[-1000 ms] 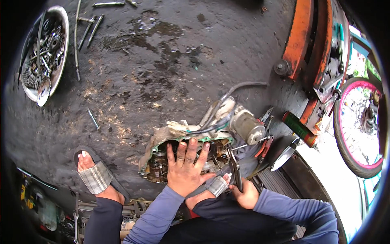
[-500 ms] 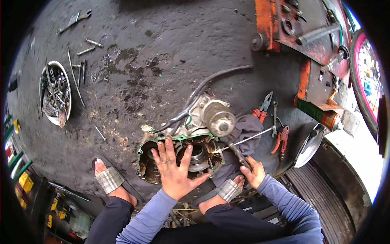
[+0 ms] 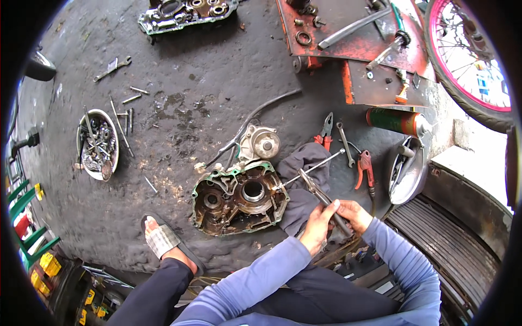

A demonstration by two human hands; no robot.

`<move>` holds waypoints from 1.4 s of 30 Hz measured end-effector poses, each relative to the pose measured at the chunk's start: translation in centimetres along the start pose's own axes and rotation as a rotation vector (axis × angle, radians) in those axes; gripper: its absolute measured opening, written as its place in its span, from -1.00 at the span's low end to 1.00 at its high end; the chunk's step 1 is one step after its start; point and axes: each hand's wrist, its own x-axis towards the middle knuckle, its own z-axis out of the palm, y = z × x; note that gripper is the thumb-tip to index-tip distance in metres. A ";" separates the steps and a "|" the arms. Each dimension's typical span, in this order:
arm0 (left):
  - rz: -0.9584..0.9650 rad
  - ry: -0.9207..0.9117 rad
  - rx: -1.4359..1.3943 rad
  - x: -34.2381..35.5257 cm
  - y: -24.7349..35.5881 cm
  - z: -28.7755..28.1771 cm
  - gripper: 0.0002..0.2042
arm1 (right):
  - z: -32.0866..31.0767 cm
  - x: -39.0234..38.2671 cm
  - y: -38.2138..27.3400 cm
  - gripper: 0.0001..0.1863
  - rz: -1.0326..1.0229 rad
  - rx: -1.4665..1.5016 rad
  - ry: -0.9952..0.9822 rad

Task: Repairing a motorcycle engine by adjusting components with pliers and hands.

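In front of me, a long grey metal tool with a narrow, plier-like tip slants up and left over a grey rag. Its exact kind is unclear. My left hand is closed around its middle, and my right hand grips it from the other side, fingers partly hidden. Left of the hands lies an open engine crankcase half, oily inside, with a greenish rim and a round bearing seat. A silver cylindrical housing adjoins its far edge. One thin metal rod lies across the rag by the case.
A bowl of small parts stands left, near loose bolts and a wrench. Pliers, a spanner and a red-handled tool lie right, beside a spray can and a metal pan. Another casing lies far.
My left hand has left the crankcase and moved right to the tool in my right hand. A round part seen inside the case before no longer shows there. The view has shifted.
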 end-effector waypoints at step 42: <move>-0.009 0.069 -0.482 -0.4 -0.6 2.1 -0.52 | 2.6 -7.3 4.5 -0.37 0.243 0.064 0.415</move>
